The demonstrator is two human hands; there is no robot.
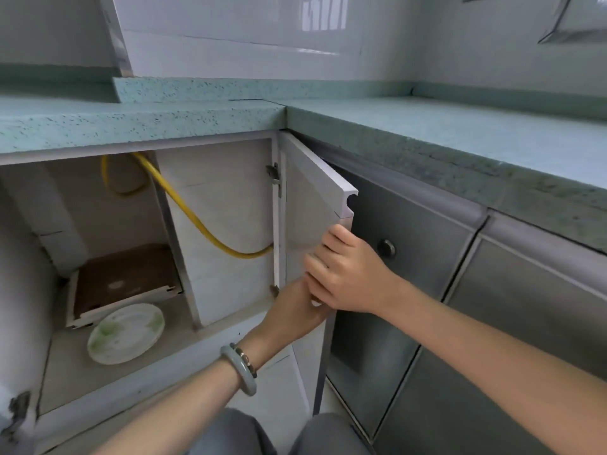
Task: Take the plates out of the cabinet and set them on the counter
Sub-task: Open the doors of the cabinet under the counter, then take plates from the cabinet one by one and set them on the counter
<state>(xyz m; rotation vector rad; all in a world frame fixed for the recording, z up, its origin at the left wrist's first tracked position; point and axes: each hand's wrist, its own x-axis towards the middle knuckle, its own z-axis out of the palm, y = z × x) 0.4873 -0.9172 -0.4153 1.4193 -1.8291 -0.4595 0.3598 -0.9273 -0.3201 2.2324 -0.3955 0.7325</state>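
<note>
Head view: cabinet (230,192) under the green speckled desk (427,126) is open. One plate (126,333), white with a green pattern, lies flat on the cabinet floor in the left part of the compartment. It sits just in front of a brown board in a white frame (128,277), well apart from both hands.

Right hand (348,270) grip: fingers curled round the free edge of the cabinet door (308,198), below the handle notch. Door is swung out on its hinges.

Left hand (295,307) reaches up to the same door, mostly hidden behind the right hand. Grip: can't tell. Jade-coloured bangle (241,369) plus a beaded bracelet on the left wrist.

Yellow hose (197,221) loops across the back of the cabinet. Right of the door are steel-fronted panels, one with a round knob (386,248). Knees in grey trousers show at the bottom edge.
</note>
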